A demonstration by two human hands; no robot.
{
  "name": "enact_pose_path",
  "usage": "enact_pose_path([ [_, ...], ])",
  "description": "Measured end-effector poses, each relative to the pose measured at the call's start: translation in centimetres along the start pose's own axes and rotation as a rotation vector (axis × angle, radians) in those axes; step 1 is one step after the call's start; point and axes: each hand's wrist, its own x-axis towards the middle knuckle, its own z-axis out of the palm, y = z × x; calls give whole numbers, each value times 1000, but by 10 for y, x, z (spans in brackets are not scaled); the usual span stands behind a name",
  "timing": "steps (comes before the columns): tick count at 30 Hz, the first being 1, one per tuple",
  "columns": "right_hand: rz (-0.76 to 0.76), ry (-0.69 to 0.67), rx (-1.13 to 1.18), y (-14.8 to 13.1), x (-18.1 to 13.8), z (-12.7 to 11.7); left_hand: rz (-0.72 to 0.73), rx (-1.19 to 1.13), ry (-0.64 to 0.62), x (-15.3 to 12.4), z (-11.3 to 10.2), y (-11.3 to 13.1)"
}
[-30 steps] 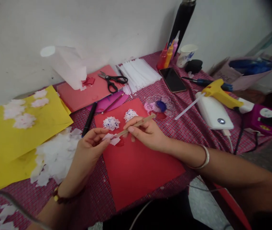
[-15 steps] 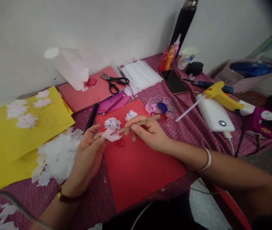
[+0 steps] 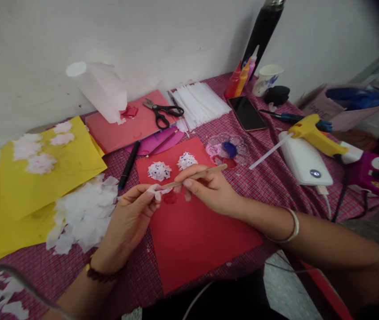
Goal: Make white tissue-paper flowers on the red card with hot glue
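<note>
My left hand (image 3: 131, 218) pinches a small piece of pale tissue paper (image 3: 157, 190) over the red paper sheet (image 3: 205, 240). In my right hand (image 3: 212, 191) is a flat wooden craft stick (image 3: 209, 172), gripped like a pen; its tip touches the tissue piece. Just beyond my fingers, two white tissue flowers with blue-purple specks, a left one (image 3: 159, 170) and a right one (image 3: 187, 161), sit on the red sheet. A wet red patch (image 3: 170, 198) shows beneath the tissue.
Torn white tissue (image 3: 82, 213) lies left, beside yellow sheets (image 3: 16, 195) with pale flowers. Behind are scissors (image 3: 162, 113), a black pen (image 3: 129, 165) and white strips (image 3: 199, 106). On the right: a paint palette (image 3: 241, 144), phone (image 3: 246, 114), power bank (image 3: 305, 160) and yellow glue gun (image 3: 319, 135).
My left fingers have folded the tissue piece smaller around the craft stick's tip. The view has shifted slightly, and both hands stay in nearly the same place over the red sheet.
</note>
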Motion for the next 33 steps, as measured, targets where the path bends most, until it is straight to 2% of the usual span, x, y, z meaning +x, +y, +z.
enact_pose_path([
  [4,85,24,106,0,0,1,119,82,1,-5,1,-1],
  [9,63,3,150,0,0,2,185,164,-10,-6,-1,-5],
  [13,86,22,171,-2,1,3,348,441,-35,-10,-5,-6],
  [17,65,75,49,-5,2,4,576,732,-58,-15,-4,-4],
  [19,87,86,15,-6,3,3,633,808,-42,-17,-2,-4],
  [21,133,67,51,-6,4,2,603,816,-18,-16,-1,-4],
  [26,135,-57,201,-5,7,-4,249,533,-43,-2,2,6],
  [28,141,-36,237,-2,9,-6,199,485,-76,5,4,14],
  [30,180,32,272,2,10,-8,268,607,-115,10,8,22],
  [33,286,148,325,9,14,-11,492,937,-190,15,9,29],
])
